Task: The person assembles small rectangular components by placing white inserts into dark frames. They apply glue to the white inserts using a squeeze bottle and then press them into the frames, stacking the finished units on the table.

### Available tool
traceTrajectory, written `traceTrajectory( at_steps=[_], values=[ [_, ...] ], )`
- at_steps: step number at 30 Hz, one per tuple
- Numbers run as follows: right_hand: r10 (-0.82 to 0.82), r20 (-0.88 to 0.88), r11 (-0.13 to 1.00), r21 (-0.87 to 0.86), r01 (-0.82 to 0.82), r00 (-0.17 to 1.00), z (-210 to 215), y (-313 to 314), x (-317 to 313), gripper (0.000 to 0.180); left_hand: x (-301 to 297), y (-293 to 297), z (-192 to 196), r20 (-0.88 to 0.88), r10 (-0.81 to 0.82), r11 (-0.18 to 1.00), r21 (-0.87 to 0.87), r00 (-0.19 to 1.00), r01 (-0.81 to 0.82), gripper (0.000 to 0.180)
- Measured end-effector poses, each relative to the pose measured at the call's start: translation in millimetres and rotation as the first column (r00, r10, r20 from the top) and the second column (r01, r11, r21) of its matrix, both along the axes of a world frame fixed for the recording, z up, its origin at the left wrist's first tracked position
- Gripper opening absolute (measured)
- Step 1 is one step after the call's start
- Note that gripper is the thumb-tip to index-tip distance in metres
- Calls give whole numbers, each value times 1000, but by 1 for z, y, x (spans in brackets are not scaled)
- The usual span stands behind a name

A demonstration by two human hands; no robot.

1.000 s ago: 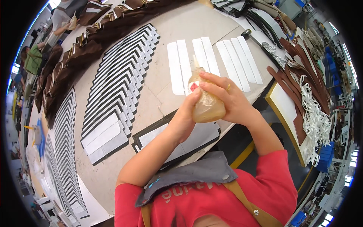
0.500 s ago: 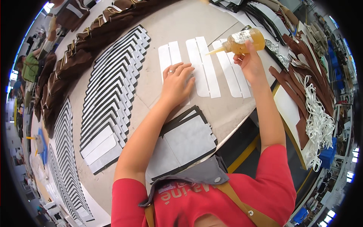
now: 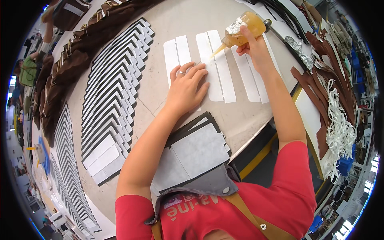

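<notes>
An amber glue bottle (image 3: 240,31), foil round its base, tilts nozzle-down over white strips (image 3: 218,66) lying flat in pairs on the bench (image 3: 160,88).

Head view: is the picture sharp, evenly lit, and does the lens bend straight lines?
Head view: the centre is sharp, with the left hand flat on the white paper strips and the right hand tilting the amber squeeze bottle with foil wrap; lighting is even, shadows soft, with small glare on the foil; the beige table edge curves, and the rim is black.
</notes>
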State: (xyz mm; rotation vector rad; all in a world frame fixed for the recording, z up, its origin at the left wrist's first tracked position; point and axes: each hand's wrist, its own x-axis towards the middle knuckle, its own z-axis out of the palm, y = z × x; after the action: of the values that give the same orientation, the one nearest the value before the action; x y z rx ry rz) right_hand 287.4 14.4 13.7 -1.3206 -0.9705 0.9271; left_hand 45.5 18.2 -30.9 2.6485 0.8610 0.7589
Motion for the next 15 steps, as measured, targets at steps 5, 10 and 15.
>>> traceTrajectory(
  at_steps=[5,10,15],
  values=[
    [-34,-4,999,23,34,999,-3,8,3,51,0,0,0,-10,7,1000,-8,1000,-7,27],
    [-77,70,980,191,63,995,-1,35,18,52,1,-2,1,-17,13,1000,-13,1000,-13,24],
    [-111,150,974,213,77,982,-5,63,27,53,1,-2,2,-31,14,999,-37,999,-15,22]
  ],
)
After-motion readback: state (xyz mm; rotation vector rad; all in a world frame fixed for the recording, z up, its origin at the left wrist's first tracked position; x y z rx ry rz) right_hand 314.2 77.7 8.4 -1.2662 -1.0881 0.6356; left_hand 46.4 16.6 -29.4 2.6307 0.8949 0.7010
